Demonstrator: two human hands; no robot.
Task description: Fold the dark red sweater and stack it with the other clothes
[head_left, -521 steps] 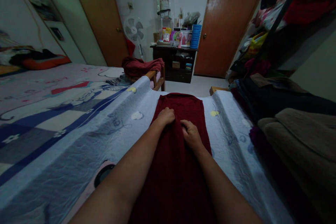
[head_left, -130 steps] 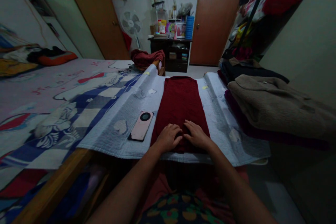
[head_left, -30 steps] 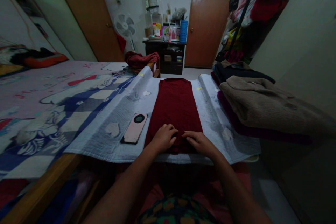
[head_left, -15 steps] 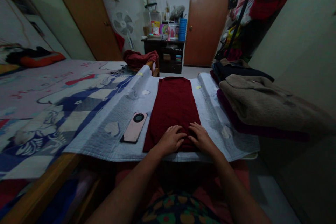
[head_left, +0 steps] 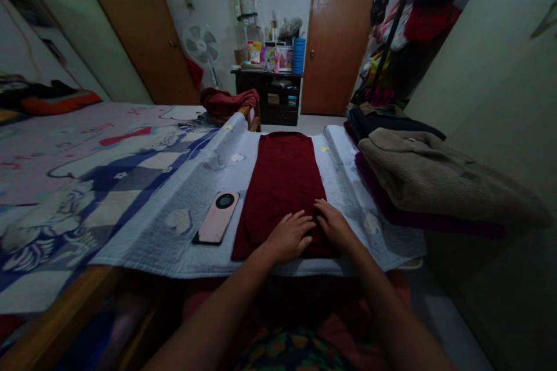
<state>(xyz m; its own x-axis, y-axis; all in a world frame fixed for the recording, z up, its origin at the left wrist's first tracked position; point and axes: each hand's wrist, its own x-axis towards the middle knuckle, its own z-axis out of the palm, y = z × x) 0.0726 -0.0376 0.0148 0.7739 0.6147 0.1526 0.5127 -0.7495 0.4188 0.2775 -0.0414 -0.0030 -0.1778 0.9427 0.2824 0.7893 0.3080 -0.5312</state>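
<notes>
A dark red garment point(head_left: 285, 179), folded into a long narrow strip, lies flat in front of me on a light blue quilted cloth point(head_left: 174, 252). My left hand point(head_left: 290, 236) rests palm down on its near part with the fingers stretched out. Close beside it, my right hand point(head_left: 333, 225) lies on the garment's near right edge, fingers extended and nothing gripped. The exact kind of garment cannot be made out. To the left of the garment is a pink phone point(head_left: 217, 217), its round camera facing up.
Folded clothes, a brown fleecy coat point(head_left: 418, 171) on top, are stacked at the right. On the left is a bed with a patterned sheet point(head_left: 104, 185). Farther back stand a reddish cloth heap point(head_left: 228, 101), a dark cabinet point(head_left: 265, 78) and a white fan point(head_left: 202, 46).
The view has shifted slightly. My left hand has slid a little to the right over the garment, nearer my right hand. The garment stays folded in place.
</notes>
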